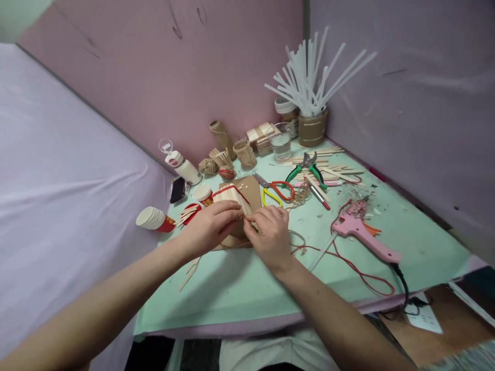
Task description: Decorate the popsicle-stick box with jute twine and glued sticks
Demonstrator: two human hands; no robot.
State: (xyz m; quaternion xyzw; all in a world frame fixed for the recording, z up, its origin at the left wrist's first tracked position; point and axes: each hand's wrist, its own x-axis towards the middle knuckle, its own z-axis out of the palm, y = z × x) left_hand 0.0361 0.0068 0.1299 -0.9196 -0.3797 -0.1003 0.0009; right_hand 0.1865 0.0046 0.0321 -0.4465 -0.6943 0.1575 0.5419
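Observation:
A small wooden-stick model [231, 194] with red edging along its top stands on a brown cardboard sheet [253, 188]. My left hand [212, 224] reaches over the model's front, its fingers bent and pressed together. Close beside it, my right hand [269, 234] pinches with thumb and forefinger at the model's lower right. The fingertips of both hands nearly meet there. What they hold, if anything, is too small to make out. Both hands hide much of the model's front.
Orange-and-yellow scissors [284, 190] lie right of the cardboard, and green-handled cutters [307, 167] behind them. A pink glue gun [365, 234] with a cord is at the right. Paper cups [154, 219] lie left; a jar of white sticks [312, 129] stands behind.

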